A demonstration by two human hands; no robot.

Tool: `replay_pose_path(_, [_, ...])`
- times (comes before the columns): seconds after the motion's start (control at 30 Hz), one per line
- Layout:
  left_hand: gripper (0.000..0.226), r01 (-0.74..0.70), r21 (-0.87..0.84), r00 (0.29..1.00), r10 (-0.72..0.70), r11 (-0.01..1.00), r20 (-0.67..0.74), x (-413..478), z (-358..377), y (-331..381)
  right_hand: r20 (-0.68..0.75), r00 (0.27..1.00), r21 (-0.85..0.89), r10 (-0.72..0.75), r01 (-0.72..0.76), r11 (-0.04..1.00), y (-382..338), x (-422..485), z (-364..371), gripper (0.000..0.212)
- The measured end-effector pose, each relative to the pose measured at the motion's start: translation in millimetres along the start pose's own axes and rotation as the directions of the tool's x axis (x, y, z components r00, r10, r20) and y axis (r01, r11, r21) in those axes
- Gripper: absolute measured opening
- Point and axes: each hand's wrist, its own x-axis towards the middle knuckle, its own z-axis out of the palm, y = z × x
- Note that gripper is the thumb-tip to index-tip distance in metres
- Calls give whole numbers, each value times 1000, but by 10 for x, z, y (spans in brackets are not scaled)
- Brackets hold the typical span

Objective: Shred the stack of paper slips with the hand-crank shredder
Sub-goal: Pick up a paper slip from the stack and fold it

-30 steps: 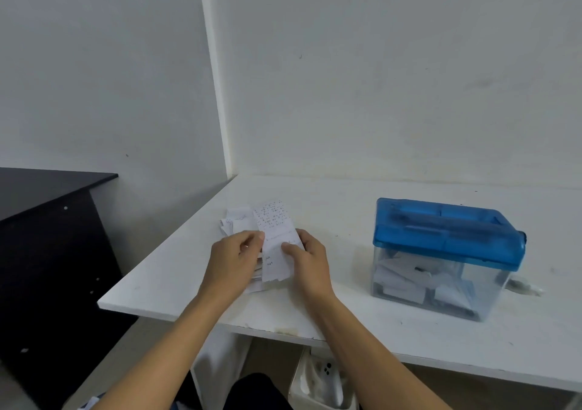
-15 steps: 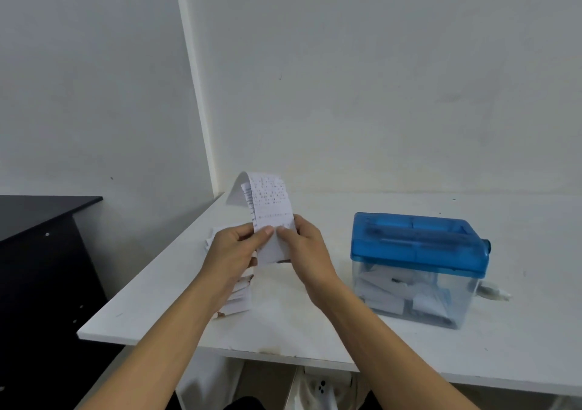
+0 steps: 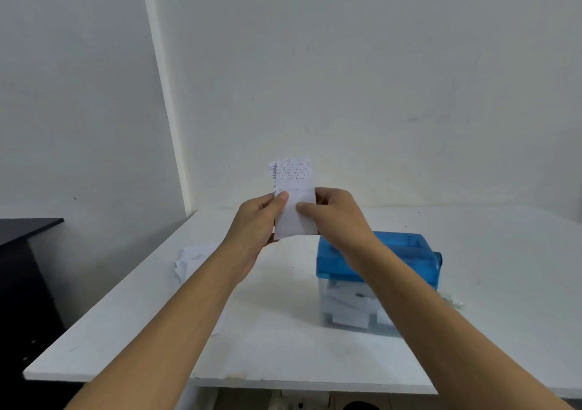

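the paper slip [image 3: 294,186] is held up in the air over the surface [image 3: 283,331], in front of the white wall and just above and left of the shredder [image 3: 412,261]. its long axis stands nearly upright, the printed end pointing up and the blank end pointing down toward the surface; its face is turned to the camera. a second white layer peeks out behind its upper left edge; i cannot tell whether that is a fold or another slip.

the left hand [image 3: 255,224] pinches the slip's left edge, thumb on the front and the other fingers behind. the right hand [image 3: 338,217] pinches the right edge the same way, thumb tip lying on the face of the paper.

the shredder sits on the surface at the right, blue lid on a clear bin with white paper pieces inside. its long axis runs left to right. the right forearm crosses in front of its left part. a small white part sticks out by its lower right end, too blurred to name.

the stack of slips [image 3: 190,260] lies flat on the surface to the left, well apart from the shredder, partly hidden by the left forearm. a dark cabinet [image 3: 25,268] stands at the far left.
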Motion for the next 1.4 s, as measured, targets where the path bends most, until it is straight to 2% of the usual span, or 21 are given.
replay_pose_path(0.13, [29,-93,79,992,86,992,97,107,257,136,-40,997,-162,-68,60,985,-99,18,-357,26])
replay_pose_path(0.23, [41,-149,222,977,109,964,183,167,478,162,-27,999,-284,-46,37,958,-52,36,-609,30])
replay_pose_path(0.37, [43,-184,293,972,128,938,199,229,737,112,-30,1000,-392,-2,-10,920,124,62,-836,30])
replay_pose_path(0.57, [39,-150,325,976,87,934,199,216,893,-76,-19,999,-514,35,-40,857,397,51,-960,30])
replay_pose_path(0.83, [27,-159,454,972,58,877,227,234,802,-148,-1,1000,-524,-2,1,852,499,-19,-976,31])
replay_pose_path(1.07, [36,-187,510,963,53,840,265,201,740,-201,17,999,-520,-38,42,853,531,-47,-979,32])
replay_pose_path(1.4, [36,-203,566,962,57,799,266,257,660,-169,32,999,-559,-23,37,828,551,-36,-951,31])
